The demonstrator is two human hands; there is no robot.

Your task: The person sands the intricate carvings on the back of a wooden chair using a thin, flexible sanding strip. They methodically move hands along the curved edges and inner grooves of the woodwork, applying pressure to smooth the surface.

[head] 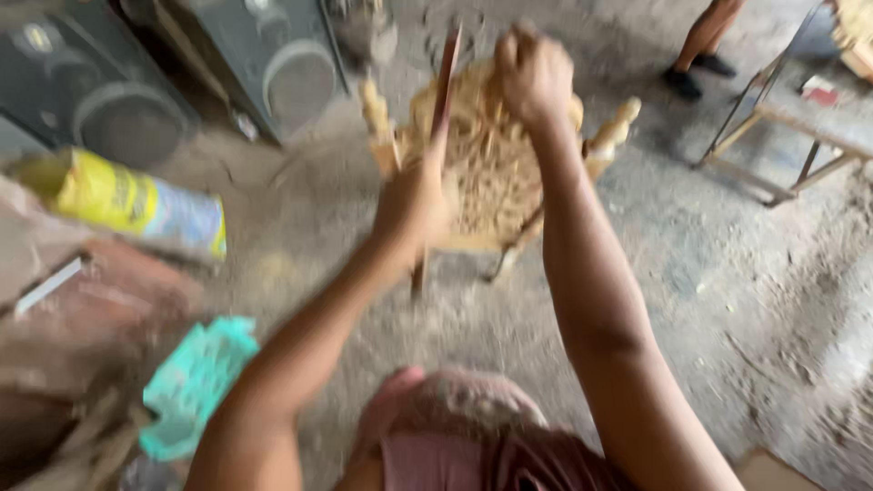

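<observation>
A carved pale wooden piece with ornate openwork and turned posts is held up above the dusty floor. My right hand grips its top edge. My left hand is closed around a thin dark reddish stick-like tool that crosses the front of the carving. The picture is blurred by motion, so fine detail of the tool is not readable.
Two large dark speaker boxes stand at the back left. A yellow and blue sack and a teal cloth lie at the left. A metal frame and another person's leg are at the upper right.
</observation>
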